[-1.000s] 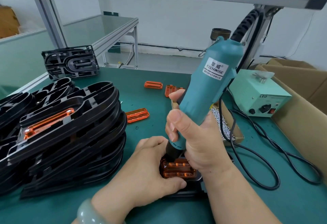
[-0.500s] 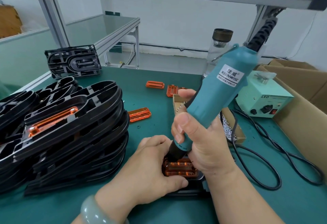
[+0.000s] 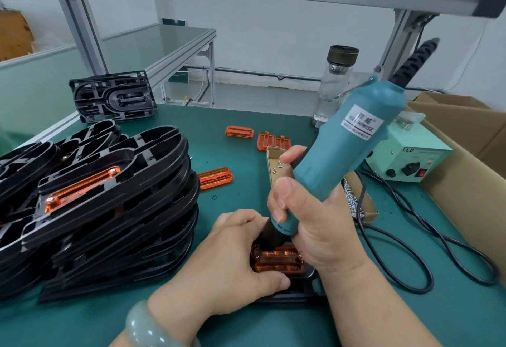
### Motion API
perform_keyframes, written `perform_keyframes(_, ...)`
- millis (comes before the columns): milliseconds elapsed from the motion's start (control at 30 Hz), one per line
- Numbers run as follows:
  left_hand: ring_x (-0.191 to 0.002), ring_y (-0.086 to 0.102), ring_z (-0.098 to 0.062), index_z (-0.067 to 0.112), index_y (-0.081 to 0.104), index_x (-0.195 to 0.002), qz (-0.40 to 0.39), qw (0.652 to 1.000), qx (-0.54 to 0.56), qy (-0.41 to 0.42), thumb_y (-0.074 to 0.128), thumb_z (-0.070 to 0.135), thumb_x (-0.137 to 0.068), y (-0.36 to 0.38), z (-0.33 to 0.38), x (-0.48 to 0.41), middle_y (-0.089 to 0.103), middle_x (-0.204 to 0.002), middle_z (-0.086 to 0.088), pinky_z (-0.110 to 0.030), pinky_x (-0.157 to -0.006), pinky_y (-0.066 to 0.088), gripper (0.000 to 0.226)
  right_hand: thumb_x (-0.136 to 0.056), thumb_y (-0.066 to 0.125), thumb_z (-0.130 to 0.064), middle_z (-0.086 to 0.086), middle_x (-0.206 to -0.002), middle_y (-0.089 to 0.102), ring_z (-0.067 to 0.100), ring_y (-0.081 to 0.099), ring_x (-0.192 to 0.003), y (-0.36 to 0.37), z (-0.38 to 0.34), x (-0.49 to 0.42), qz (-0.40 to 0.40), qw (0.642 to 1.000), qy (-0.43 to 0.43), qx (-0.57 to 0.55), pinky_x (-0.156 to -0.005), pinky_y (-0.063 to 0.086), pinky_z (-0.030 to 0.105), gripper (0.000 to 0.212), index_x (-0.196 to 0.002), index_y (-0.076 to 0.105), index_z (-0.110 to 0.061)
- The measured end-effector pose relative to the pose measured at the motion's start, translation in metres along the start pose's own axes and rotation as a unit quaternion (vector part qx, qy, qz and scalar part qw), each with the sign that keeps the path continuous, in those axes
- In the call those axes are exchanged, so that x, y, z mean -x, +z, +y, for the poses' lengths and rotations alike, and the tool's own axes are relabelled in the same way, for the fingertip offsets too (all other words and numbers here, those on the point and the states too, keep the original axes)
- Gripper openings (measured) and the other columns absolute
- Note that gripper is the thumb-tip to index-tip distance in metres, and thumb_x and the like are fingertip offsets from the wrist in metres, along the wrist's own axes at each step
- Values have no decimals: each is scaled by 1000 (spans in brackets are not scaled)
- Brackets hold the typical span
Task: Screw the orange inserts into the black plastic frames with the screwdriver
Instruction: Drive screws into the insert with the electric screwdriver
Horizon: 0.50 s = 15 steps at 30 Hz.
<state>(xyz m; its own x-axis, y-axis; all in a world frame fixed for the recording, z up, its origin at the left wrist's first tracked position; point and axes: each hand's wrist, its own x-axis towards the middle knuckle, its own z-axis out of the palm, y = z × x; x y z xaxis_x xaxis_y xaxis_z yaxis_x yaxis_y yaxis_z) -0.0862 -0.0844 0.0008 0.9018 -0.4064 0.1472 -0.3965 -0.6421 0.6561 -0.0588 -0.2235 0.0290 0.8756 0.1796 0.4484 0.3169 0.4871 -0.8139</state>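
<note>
So, biggest thing on the bench was the stack of black frames [image 3: 115, 204] left of the screwdriver [image 3: 345, 152], the top one showing a fitted insert [image 3: 82, 190]. My guess is that's the done pile, parked clear but within reach. Behind and right of the screwdriver sat the power box [image 3: 408, 160].

The screwdriver leaned back to the right, nose down on the orange insert [image 3: 276, 260], which sat in a black frame [image 3: 295, 296] lying flat right under the tool.

The right hand [image 3: 315, 220] was wrapped tight round the lower barrel, thumb on top, wrist low, probably for downward push. The left hand [image 3: 230, 259], just left of the nose, had fingers curled over the insert's far side and thumb clamped along its near edge, likely to stop it twisting.

Loose screws [image 3: 279, 166] waited in a cardboard tray [image 3: 269, 160] just behind the screwdriver. Couldn't see the bit itself.
</note>
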Motion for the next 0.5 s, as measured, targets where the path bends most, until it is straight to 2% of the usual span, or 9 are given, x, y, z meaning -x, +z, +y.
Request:
perform_keyframes(100,-110,20,15,43,50,-112,-2,1000,5,-3,70,59,-62,0,0,0,27,-117,39,0,-82,27,56,-78,71,-18,-2,-57,53,12,50,-47,-3,1,1,-14,1000,4,-11,-55,43,24,23,-99,64,-25)
perform_keyframes(200,-112,22,9,43,48,-119,0,1000,3,-2,71,59,-63,1,0,-1,31,-115,35,1,-85,26,63,-75,82,-33,-3,-59,55,12,51,-48,-4,0,2,-20,1000,-9,-20,-55,44,24,33,-101,64,-24)
perform_keyframes(233,-113,22,8,41,46,-123,2,1000,-1,0,70,59,-63,1,-1,-1,31,-115,34,-1,-86,26,68,-75,82,-35,-3,-59,55,12,51,-48,-4,-1,3,-17,1000,-12,-22,-56,44,24,33,-101,64,-24)
perform_keyframes(367,-114,23,6,34,44,-133,9,1000,-11,1,70,60,-63,1,-2,0,32,-117,32,-9,-91,26,79,-79,76,-23,-2,-59,54,13,50,-48,-4,-2,6,-1,999,-25,-24,-56,44,25,25,-101,63,-21)
perform_keyframes(500,-115,22,6,31,43,-134,9,1000,-14,-3,70,59,-65,0,-1,0,31,-117,32,-10,-93,26,80,-77,80,-36,-2,-60,55,13,51,-49,-3,-2,6,-8,999,-23,-39,-57,44,25,35,-103,62,-20)
